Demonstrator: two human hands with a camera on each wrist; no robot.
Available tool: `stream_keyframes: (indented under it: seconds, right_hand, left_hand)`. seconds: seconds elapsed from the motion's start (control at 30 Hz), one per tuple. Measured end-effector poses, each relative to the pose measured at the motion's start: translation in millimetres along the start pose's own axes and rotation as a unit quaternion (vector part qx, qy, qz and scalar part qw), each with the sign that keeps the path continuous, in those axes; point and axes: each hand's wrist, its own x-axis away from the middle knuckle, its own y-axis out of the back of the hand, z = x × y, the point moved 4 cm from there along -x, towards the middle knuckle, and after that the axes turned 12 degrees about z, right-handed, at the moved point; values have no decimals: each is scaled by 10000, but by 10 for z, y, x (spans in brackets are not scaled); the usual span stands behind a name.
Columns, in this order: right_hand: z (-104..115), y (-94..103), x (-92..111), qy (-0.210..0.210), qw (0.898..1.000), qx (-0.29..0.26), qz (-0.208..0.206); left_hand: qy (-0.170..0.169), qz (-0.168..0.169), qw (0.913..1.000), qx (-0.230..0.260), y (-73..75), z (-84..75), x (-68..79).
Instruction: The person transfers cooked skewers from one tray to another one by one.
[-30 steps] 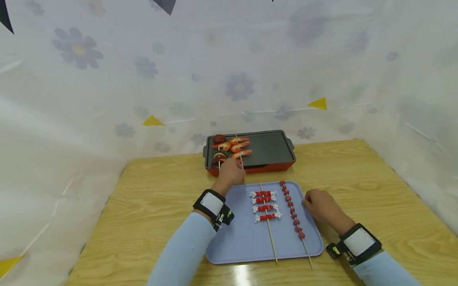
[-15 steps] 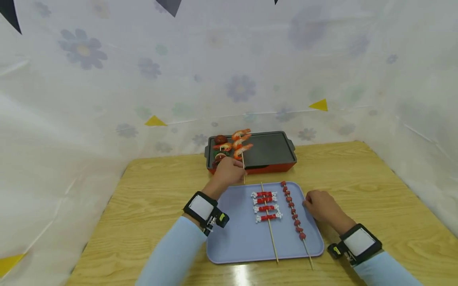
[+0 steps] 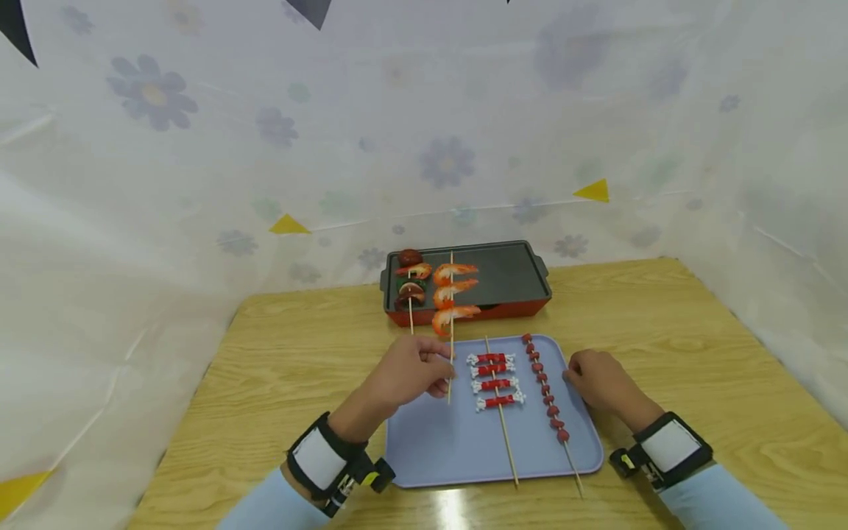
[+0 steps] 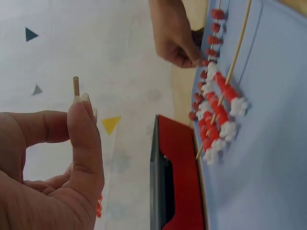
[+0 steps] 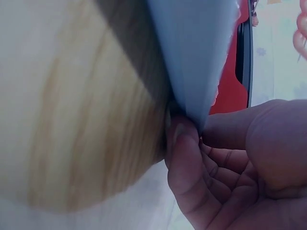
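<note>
My left hand (image 3: 407,372) pinches the bare lower end of a shrimp skewer (image 3: 452,294) between thumb and fingers. The skewer carries 3 orange shrimps and is held over the far left part of a lilac tray (image 3: 424,449), its top overlapping the grill in the head view. In the left wrist view the stick's end (image 4: 76,86) pokes out past the fingertips. My right hand (image 3: 599,379) grips the tray's right rim, thumb on one side and fingers under it in the right wrist view. On the tray lie a skewer of red-and-white pieces (image 3: 495,383) and one of small red pieces (image 3: 545,390).
A red tabletop grill (image 3: 513,309) with a black plate stands at the back of the wooden table (image 3: 285,383). A mixed skewer (image 3: 411,287) with a mushroom-like piece, a shrimp and green lies on its left side. Flowered sheeting (image 3: 444,162) hangs behind.
My left hand has lifted the shrimp skewer off the grill plate and drawn it back toward the tray. The mixed skewer's stick is now uncovered. My right hand stays at the tray's rim.
</note>
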Motion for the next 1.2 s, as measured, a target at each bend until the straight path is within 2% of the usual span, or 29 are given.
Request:
stream_keyframes:
  seconds: [0.23, 0.37, 0.5, 0.7, 0.9, 1.2]
  right_hand:
    - [16, -5, -6, -21, 10000, -19, -28]
    - [10, -22, -22, -1, 10000, -46, -7]
    - [20, -2, -22, 63, 10000, 32, -1]
    - [25, 20, -8, 47, 10000, 40, 60]
    - [27, 17, -9, -34, 9999, 25, 159]
    - [16, 24, -3, 81, 9999, 40, 57]
  left_hand:
    - [266, 377, 9973, 579, -357, 255, 217]
    - [318, 396, 9965, 659, -462, 465, 302]
    - [419, 209, 9974, 539, -464, 663, 337]
    - [610, -55, 9973, 413, -399, 845, 292]
    - [704, -150, 9970, 302, -405, 957, 262]
    - [671, -229, 9974, 85, -447, 1036, 196]
